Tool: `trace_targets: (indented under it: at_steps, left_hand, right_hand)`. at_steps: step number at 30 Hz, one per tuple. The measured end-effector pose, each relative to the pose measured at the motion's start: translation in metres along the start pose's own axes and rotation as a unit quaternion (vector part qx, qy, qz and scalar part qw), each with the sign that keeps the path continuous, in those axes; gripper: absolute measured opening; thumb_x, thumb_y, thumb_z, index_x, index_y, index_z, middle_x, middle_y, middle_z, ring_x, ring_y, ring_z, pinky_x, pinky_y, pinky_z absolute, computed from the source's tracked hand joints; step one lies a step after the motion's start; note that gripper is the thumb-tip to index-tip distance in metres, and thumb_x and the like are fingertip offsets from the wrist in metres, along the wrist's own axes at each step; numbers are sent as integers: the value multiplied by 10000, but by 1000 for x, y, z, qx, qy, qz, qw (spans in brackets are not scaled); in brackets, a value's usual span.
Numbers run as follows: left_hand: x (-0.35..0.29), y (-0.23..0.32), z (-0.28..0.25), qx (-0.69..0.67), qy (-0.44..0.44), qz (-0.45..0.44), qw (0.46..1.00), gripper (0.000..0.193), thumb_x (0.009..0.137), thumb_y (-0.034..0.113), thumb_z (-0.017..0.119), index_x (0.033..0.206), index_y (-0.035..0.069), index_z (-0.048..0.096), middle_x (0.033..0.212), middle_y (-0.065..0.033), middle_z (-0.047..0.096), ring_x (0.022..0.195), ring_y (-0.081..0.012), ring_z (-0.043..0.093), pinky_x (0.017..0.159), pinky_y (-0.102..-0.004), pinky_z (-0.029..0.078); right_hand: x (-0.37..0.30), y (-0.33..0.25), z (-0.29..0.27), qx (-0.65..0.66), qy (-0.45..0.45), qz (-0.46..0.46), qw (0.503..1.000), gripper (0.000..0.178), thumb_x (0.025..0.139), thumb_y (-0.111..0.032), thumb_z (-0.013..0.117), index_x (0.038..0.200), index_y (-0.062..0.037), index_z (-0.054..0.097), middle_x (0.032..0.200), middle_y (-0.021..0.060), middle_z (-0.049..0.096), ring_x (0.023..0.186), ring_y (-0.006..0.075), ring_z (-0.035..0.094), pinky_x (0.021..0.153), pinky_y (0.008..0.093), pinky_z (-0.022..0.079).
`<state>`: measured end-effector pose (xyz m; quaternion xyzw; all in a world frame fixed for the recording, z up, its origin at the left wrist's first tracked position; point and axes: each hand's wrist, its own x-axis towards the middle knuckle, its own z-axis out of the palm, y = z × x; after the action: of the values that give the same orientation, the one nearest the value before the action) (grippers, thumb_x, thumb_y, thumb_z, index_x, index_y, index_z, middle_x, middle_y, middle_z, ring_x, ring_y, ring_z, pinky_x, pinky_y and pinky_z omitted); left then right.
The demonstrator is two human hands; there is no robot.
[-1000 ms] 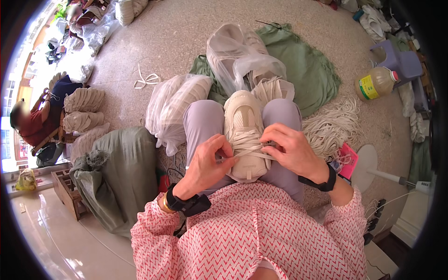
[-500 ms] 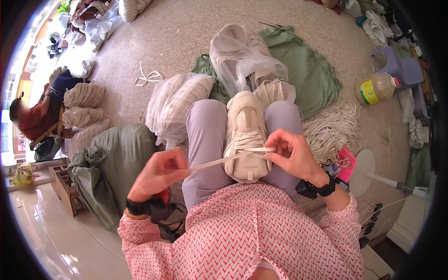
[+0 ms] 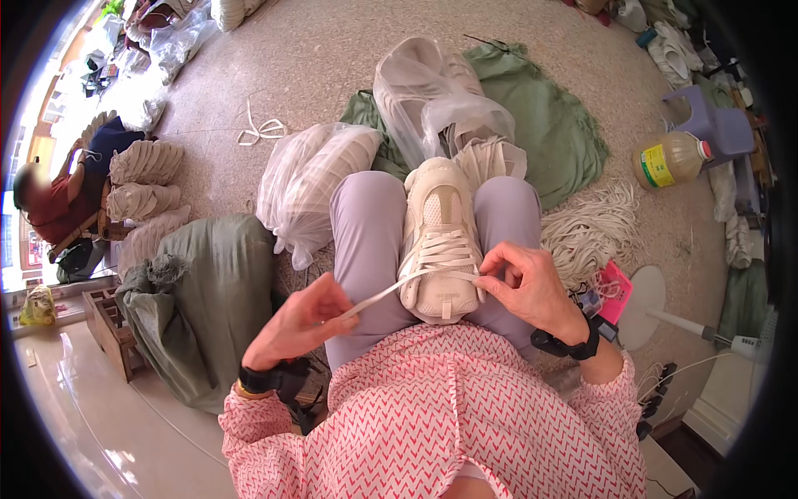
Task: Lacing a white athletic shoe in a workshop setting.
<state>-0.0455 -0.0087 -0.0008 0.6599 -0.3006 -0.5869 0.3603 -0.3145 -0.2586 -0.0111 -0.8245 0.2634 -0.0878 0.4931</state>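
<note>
A cream sneaker (image 3: 438, 212) rests between my knees, its toe pointing away from me. Flat off-white shoelace (image 3: 445, 248) is threaded across its front in several rows. From the sneaker a loose length of lace runs left in a slight curve to my left hand (image 3: 303, 324), which pinches it between thumb and fingers. My right hand (image 3: 532, 287) is at the sneaker's right side, thumb and forefinger pinched on the lace there. Both hands wear black wrist straps.
Clear bags of shoes (image 3: 312, 179) lie beyond my knees, near green cloth (image 3: 540, 125). To the right are a pile of laces (image 3: 590, 233), a pink tray (image 3: 613, 291) and a jug (image 3: 669, 158). A green sack (image 3: 220, 291) stands left; another person (image 3: 62, 195) sits further off.
My left hand has come slightly nearer the sneaker and me, and the taut lace now sags into a curve. My right hand has shifted a little right and toward me.
</note>
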Motion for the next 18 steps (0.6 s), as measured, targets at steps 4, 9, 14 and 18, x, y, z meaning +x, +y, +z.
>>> trace_targets:
  at_steps: [4,9,14,18]
  left_hand:
    - [16,13,26,-33,-3,23,999,184,1012,116,711,993,34,548,846,-13,662,704,-67,583,622,-266,496]
    - [14,31,26,97,43,98,989,219,1015,115,702,886,8,561,692,32,491,611,-63,375,534,-283,313]
    - [3,47,22,3,-15,51,999,208,1018,112,687,879,7,574,694,51,459,647,-40,369,553,-270,310]
    - [3,28,6,16,13,18,1000,204,1028,125,670,880,13,583,703,75,428,667,-30,349,564,-268,290]
  right_hand:
    - [-4,-4,-2,33,-25,56,998,154,880,-89,811,915,-9,684,751,19,697,550,47,567,510,246,422]
    - [-9,-5,-1,32,-22,53,998,162,894,-122,803,913,2,699,721,60,702,592,99,638,560,260,498]
    - [-14,2,0,114,-29,88,989,156,918,-107,777,884,13,684,696,14,665,590,57,569,551,246,462]
    - [-19,5,-9,97,-52,102,989,136,922,-77,770,884,10,673,731,-22,647,636,21,550,577,215,455]
